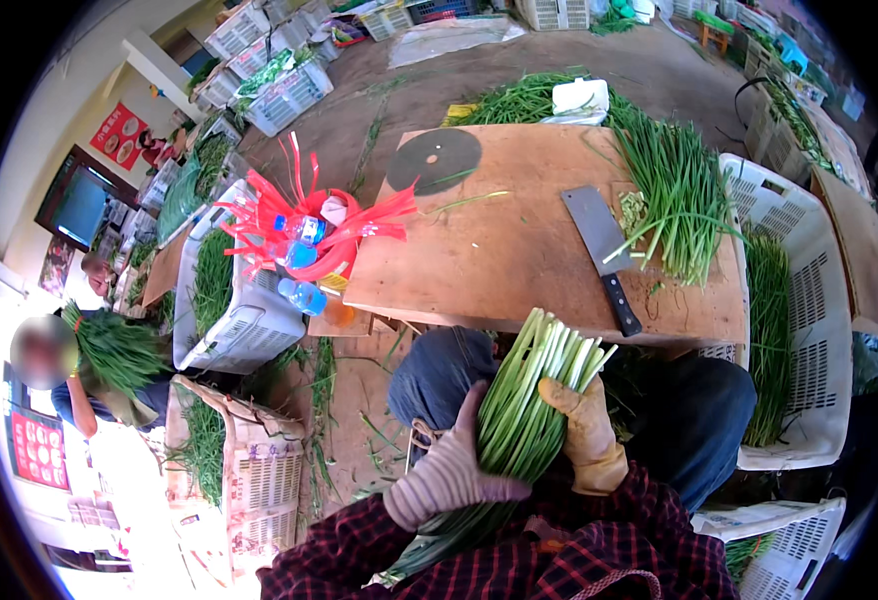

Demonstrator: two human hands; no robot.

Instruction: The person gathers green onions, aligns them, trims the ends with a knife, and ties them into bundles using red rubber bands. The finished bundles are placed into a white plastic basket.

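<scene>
My left hand (450,472), in a pale striped knit glove, is wrapped around a thick bundle of long green chive-like stalks (525,409). Against the bundle's other side presses my right hand (589,435) in a yellowish glove, thumb near the pale cut ends. The bundle lies tilted above my lap, pale ends towards the table and dark green leaves running under my left forearm. On the wooden table (499,247) before me rests a cleaver (593,229) with a black handle near the front edge. A loose pile of the same stalks (675,187) lies beside the blade.
A dark round disc (434,160) lies on the table's far left. Red plastic strips (334,247) and plastic bottles (304,296) stand left of it. White plastic crates (814,322) with greens flank the table. At far left a person (86,367) holds a green bundle.
</scene>
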